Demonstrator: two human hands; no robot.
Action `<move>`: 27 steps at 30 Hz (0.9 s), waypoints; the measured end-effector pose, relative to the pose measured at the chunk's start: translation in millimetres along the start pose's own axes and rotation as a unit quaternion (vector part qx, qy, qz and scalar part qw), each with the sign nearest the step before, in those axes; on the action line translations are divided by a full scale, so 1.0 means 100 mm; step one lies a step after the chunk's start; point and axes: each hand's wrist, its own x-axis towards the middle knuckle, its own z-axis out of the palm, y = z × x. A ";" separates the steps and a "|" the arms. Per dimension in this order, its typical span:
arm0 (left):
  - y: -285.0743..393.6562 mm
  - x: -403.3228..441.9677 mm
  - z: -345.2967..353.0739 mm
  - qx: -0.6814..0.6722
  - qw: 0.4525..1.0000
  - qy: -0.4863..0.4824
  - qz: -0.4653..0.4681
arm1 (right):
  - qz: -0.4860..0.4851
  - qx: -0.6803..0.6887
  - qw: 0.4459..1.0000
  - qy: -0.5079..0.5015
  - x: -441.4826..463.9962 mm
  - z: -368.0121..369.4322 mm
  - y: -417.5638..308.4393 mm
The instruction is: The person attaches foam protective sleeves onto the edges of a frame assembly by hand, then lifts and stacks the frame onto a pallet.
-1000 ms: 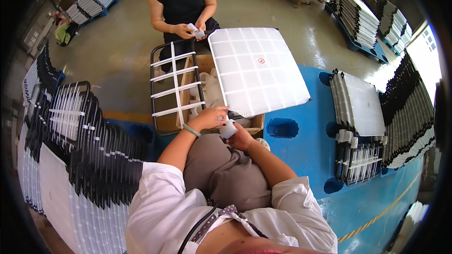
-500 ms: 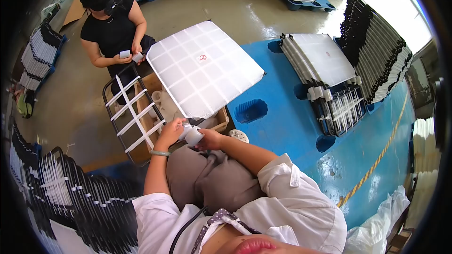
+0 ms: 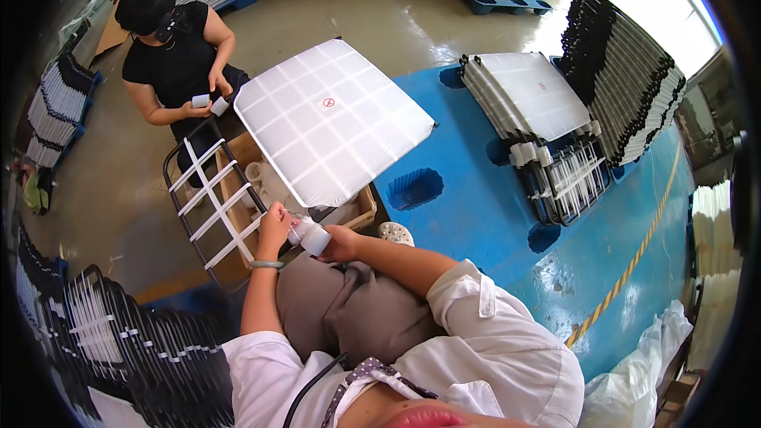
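My right hand [image 3: 341,243] is wrapped round a white roll-like piece [image 3: 315,240], held above my lap. Close beside it, my left hand [image 3: 275,222] has its fingers pinched on clear or whitish material [image 3: 296,229] next to the roll; what exactly it grips is too small to tell. Just beyond my hands lies a white grid-patterned panel [image 3: 333,147] with a small red round mark. Beneath the panel is a wooden box [image 3: 365,210] holding white cup-like pieces [image 3: 255,172]. A black frame with white straps [image 3: 208,182] leans at the box's left side.
Across the box, a person in black [image 3: 176,55] holds two white pieces. A blue pallet [image 3: 468,190] lies to the right, bearing stacked panels [image 3: 547,95]. Black frames [image 3: 158,341] stand in rows at the lower left. A yellow-black rope [image 3: 626,269] crosses the right floor.
The view has swung right, so the panel and box appear further left. My hands stay together at the roll, with clear material now stretched between them.
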 end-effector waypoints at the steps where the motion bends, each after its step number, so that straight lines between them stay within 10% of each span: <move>1: -0.12 0.05 0.02 -0.028 1.000 -0.003 0.011 | 0.003 0.020 1.000 -0.006 0.02 -0.02 0.01; 27: -0.13 0.11 0.00 0.242 0.968 0.016 0.060 | -0.018 -0.133 0.988 0.074 -0.02 -0.09 0.04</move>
